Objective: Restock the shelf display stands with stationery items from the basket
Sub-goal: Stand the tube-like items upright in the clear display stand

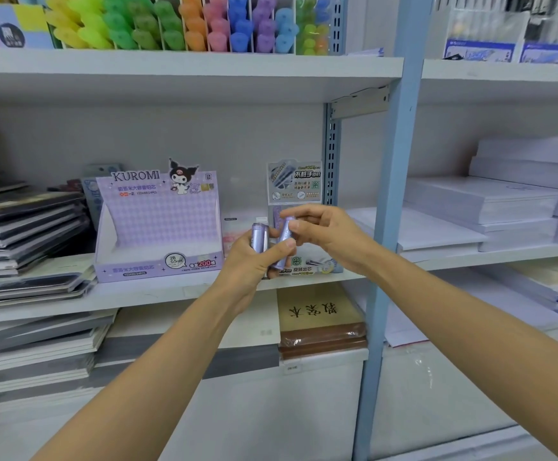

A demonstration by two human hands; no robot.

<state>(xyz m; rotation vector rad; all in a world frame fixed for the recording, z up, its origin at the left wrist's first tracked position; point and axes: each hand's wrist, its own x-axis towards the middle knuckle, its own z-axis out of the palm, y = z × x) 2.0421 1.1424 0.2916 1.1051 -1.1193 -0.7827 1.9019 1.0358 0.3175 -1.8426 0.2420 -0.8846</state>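
Transfer step: clutched small lilac plastic lead tubes [260, 237] in left hand [254, 261], pinched one with fingers [304, 212] of right hand [327, 237], beside empty-looking purple cardboard display stand [157, 224]; next likely needed slotting inside.

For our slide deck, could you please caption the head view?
Left hand holds purple tubes; right hand pinches one tube before the Kuromi display box.

Forearms outstretched, left hand [249, 261] in curled grip round lilac tubes [260, 237], right hand [325, 237] in fingertip grip on one.
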